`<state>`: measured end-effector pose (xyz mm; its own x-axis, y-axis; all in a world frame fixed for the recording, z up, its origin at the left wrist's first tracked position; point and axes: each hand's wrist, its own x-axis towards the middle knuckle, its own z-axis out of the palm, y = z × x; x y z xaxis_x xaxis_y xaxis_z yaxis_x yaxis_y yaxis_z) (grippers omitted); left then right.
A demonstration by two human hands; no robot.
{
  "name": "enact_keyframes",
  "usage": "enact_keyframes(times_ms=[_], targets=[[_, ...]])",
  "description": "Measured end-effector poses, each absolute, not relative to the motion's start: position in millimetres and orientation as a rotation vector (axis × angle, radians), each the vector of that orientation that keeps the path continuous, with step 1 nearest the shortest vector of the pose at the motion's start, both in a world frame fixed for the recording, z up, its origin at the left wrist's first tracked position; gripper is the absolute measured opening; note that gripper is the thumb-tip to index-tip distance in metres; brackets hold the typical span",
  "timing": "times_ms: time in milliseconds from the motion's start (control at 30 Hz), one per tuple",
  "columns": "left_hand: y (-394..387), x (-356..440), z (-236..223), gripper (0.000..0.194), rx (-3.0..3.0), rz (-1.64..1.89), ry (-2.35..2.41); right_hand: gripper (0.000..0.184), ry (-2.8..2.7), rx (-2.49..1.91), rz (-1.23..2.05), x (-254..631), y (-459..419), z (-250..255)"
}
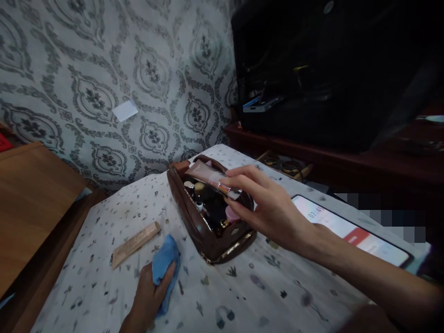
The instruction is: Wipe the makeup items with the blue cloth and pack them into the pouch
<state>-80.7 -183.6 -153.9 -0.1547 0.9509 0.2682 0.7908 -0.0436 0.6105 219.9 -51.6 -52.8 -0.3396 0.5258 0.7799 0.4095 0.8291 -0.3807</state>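
So the right hand point(268, 206) has a pinkish tube point(206, 175) pinched near its shiny cap, thumb and fingers only a tube's thickness apart. The tube's over the open brown bag point(189, 219), which sits right below those fingers; can't tell if it's touching anything inside. Left hand point(147, 286) is bunched round a blue cloth point(165, 261), fingers curled in tight. Just beyond those knuckles, off to the left, a beige tube point(135, 244) lies flat. There's also a lit phone point(350, 231) beside the right wrist, behind the fingers.
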Motion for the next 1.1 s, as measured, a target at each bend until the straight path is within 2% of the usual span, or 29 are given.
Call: enact_keyframes(times_ms=[400, 667, 900, 1100], targets=[[-183, -78, -153, 0.05, 1.777, 0.984, 2.01, 0.023, -1.841, -0.722, 0.121, 228, -47, -15], [-184, -71, -142, 0.049, 1.826, 0.974, 1.98, 0.015, -1.978, -0.698, 0.175, 212, -42, -35], [-184, -77, -147, 0.048, 1.859, 0.946, 1.978, 0.008, -2.15, -0.771, 0.051, 202, -41, -47], [-184, -82, -152, 0.046, 1.866, 0.924, 1.94, 0.013, -2.373, -0.778, 0.089, 198, -45, -43]])
